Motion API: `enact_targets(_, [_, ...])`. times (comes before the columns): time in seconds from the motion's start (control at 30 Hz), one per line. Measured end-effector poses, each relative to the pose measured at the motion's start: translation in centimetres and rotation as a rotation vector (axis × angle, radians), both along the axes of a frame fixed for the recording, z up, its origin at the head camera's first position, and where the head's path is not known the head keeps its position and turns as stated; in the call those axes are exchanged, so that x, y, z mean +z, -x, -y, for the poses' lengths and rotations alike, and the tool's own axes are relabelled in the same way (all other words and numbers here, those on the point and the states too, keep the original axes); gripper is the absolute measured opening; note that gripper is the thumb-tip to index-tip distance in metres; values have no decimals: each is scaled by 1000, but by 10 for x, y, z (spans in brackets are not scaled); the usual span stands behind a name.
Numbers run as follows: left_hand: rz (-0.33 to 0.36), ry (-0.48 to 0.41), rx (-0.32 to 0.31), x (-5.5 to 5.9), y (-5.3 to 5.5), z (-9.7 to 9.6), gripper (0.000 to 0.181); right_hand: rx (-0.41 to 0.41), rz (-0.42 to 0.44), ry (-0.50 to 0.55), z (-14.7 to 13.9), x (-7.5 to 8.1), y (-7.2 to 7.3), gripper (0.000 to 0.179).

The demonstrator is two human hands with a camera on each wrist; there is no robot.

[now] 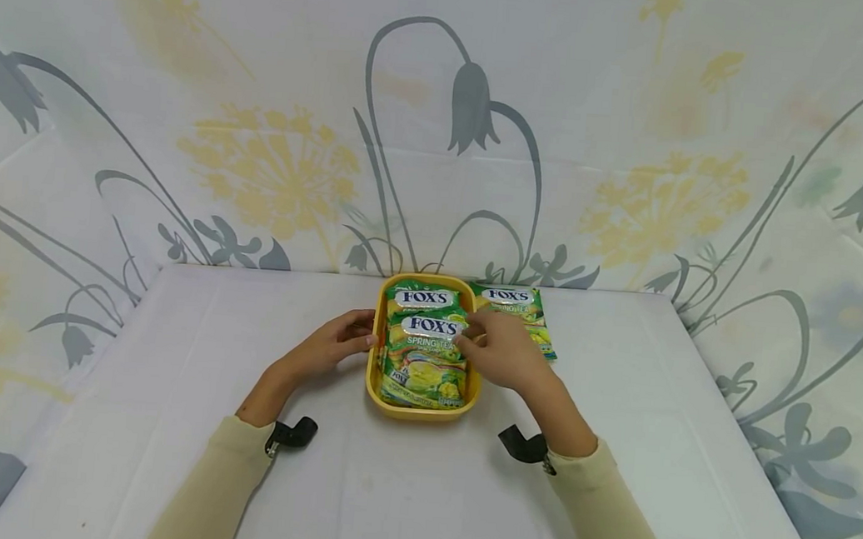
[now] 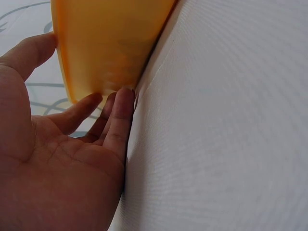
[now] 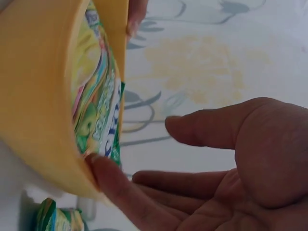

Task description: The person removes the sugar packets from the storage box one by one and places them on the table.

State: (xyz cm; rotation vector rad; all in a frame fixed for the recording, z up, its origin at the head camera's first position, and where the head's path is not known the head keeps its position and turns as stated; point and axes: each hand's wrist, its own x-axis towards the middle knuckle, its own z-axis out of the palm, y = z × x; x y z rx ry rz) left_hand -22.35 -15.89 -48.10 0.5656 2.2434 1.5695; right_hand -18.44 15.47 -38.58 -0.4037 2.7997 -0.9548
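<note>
A yellow rectangular basket stands on the table. Inside lie green candy packets lettered FOX'S: the front packet overlaps the back packet. My left hand is at the basket's left side. In the left wrist view, its fingertips touch the yellow wall and the thumb is at the rim. My right hand reaches over the right rim beside the front packet. The right wrist view shows its thumb held apart and one finger against the basket's rim, with nothing gripped.
Another green FOX'S packet lies on the table just right of the basket, partly behind my right hand. White cloth covers the table. A flower-patterned curtain rises behind and at both sides.
</note>
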Motion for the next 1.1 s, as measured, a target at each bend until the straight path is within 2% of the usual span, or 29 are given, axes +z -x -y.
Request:
enact_targets(0.17, [5,9,6,1,-1,0,66,1,21,-60,11,5,-10,27])
enact_targets(0.43, [9,-5,2,1,0,0,65,3,105,-55,25,2,-22,27])
enact_targets(0.67, [-2,-7,-4,0,0,0,64,45,108,-52,36,-3,-29,25])
enact_targets(0.93, [-5,-4,-1,-1,1,1,64,107,102,-53,42,-9,-30,45])
enact_targets(1.0, [-7,-2,-2,-2,2,2,64,93,98,-46,43,-11,-29,58])
enact_targets(1.1, [-6,-4,-4,-3,2,1,63,43,103,-8,44,-14,-27,67])
